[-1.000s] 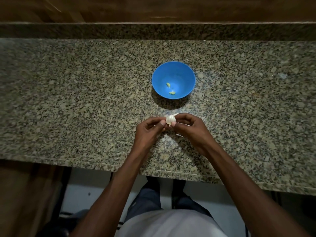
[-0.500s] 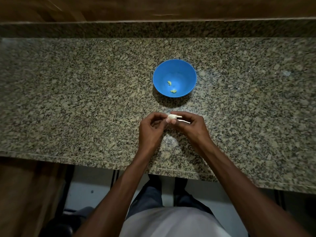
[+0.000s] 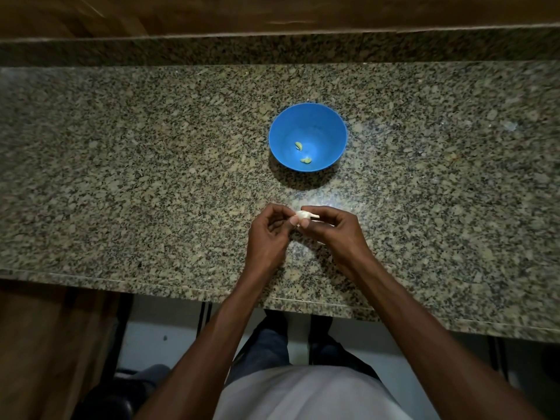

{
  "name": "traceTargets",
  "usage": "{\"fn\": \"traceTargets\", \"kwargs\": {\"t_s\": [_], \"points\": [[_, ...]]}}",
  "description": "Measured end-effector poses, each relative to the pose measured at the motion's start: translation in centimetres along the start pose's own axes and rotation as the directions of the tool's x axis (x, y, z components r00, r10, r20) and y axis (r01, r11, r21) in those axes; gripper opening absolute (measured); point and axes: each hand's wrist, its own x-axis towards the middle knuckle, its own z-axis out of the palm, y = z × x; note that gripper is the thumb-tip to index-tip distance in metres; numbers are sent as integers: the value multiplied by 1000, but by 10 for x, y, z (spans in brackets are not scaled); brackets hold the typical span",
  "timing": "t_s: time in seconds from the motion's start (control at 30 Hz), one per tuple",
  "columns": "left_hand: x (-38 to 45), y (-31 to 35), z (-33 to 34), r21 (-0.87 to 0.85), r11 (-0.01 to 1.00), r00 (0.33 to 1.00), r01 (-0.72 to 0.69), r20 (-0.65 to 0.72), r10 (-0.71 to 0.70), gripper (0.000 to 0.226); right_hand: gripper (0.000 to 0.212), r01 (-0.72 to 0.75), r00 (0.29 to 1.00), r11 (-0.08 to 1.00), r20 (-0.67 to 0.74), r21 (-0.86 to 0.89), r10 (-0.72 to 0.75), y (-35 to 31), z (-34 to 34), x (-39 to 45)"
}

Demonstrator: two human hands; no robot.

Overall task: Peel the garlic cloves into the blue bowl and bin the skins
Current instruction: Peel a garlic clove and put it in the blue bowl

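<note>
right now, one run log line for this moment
step: peeling | left hand and right hand: both pinch garlic clove | blue bowl: two peeled cloves inside | counter

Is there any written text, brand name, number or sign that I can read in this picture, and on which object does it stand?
None: no word, number, label or sign is readable anywhere.
The blue bowl is plain.
The granite counter shows only speckles.
The garlic in the left hand and right hand carries nothing.
</note>
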Motion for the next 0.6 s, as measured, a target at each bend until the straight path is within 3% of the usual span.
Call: {"fn": "traceTargets", "kwargs": {"t_s": [0.13,0.3,0.6], "points": [[-1,-1,-6,8,1000,998,13,58,-14,19,39,1,999,998,37,-66,1,4,-7,1],[-4,0,-7,60,998,1000,4,25,-5,9,30,86,994,982,85,-170,-72,4,-12,2],[-1,3,-16,87,996,996,33,78,-40,14,31,146,986,945,126,-292,-113,3,-15,4]]}}
